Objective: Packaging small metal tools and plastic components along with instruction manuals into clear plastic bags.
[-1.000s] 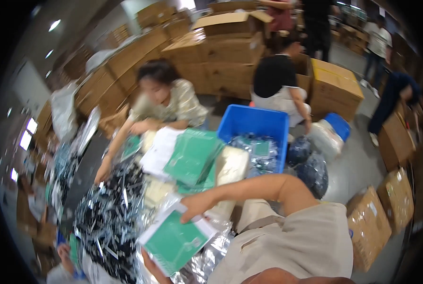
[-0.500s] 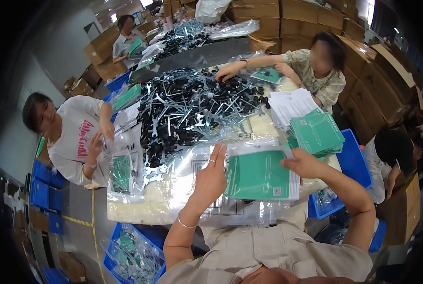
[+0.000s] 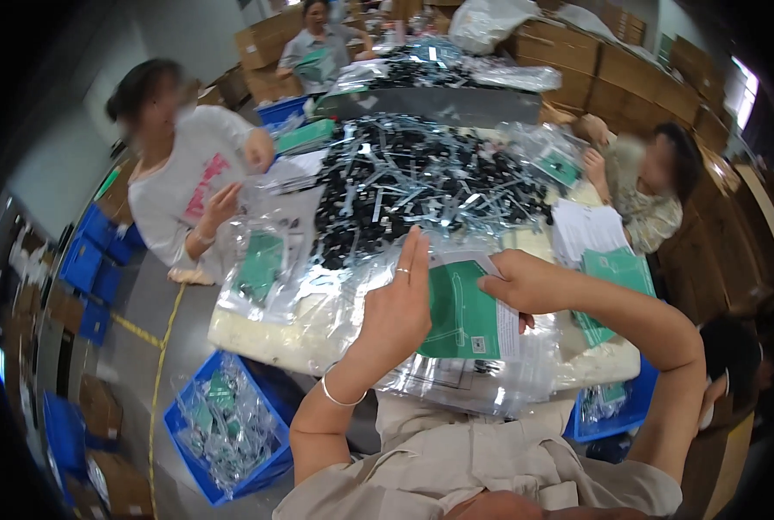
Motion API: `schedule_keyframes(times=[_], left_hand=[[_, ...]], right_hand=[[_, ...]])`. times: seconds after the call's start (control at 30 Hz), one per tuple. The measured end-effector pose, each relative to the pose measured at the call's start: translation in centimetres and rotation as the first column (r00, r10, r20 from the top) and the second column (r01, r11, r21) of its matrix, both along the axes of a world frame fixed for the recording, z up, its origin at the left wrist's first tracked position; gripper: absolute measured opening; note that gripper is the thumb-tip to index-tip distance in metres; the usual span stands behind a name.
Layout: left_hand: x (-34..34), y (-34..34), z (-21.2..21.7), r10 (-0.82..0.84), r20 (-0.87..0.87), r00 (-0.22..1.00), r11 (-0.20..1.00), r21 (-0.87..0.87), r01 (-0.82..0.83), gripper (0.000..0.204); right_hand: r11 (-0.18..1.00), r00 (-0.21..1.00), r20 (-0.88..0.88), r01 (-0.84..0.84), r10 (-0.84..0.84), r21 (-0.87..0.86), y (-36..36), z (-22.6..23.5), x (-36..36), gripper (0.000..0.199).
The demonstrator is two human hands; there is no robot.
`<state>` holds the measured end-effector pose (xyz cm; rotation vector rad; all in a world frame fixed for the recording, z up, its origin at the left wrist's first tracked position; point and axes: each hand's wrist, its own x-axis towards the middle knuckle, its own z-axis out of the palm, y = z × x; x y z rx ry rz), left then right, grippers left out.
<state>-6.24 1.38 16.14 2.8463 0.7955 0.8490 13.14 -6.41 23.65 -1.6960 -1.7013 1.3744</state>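
Observation:
My left hand (image 3: pixel 396 312) and my right hand (image 3: pixel 526 282) together hold a clear plastic bag with a green and white card (image 3: pixel 465 316) inside, above the near edge of the table (image 3: pixel 257 334). The left hand's flat fingers press the bag's left side, a ring on one finger and a bracelet on the wrist. My right hand pinches the bag's upper right edge. More clear bags (image 3: pixel 474 381) lie under it on the table. A large heap of black and silver metal parts (image 3: pixel 422 182) fills the table beyond my hands.
A person in a white shirt (image 3: pixel 188 191) handles bags at the left. Another person (image 3: pixel 647 191) sits at the right by a stack of green cards (image 3: pixel 617 273). A third person (image 3: pixel 318 39) works at the far end. Blue bins (image 3: pixel 222 425) of bagged parts stand on the floor; cardboard boxes (image 3: pixel 656 78) line the back.
The view has swung from the right side of the room to the table. Both hands now hold the bag with the green card closer and higher than half a second ago.

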Motion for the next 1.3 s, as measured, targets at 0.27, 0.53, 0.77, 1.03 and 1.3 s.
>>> schedule_keyframes(times=[0.27, 0.53, 0.77, 1.03, 1.3], left_hand=[[-4.8, -0.6, -0.5, 0.232, -0.041, 0.972, 0.972, 0.032, -0.231, 0.078], [-2.9, -2.5, -1.7, 0.044, 0.117, 0.992, 0.998, -0.056, -0.038, 0.080], [-1.4, -3.8, -1.4, -0.051, 0.126, 0.991, 0.968, -0.239, 0.080, 0.078], [-0.2, -3.5, -2.8, -0.122, 0.127, 0.984, 0.978, -0.157, 0.141, 0.075], [1.5, -3.5, -2.5, -0.045, 0.038, 0.998, 0.965, -0.257, 0.053, 0.078]], right_hand=[[0.981, 0.989, 0.097, -0.129, 0.115, 0.142, 2.9, -3.4, -2.6, 0.028], [0.989, 0.990, -0.047, -0.126, 0.130, 0.077, 3.4, -6.2, -4.3, 0.020], [0.945, 0.977, 0.211, -0.056, -0.013, 0.321, 3.9, -11.6, -1.9, 0.015], [0.943, 0.947, -0.228, 0.271, -0.226, 0.191, 4.8, -13.6, -1.1, 0.021], [0.987, 0.995, -0.095, 0.005, 0.010, 0.161, 1.1, -11.8, 0.1, 0.016]])
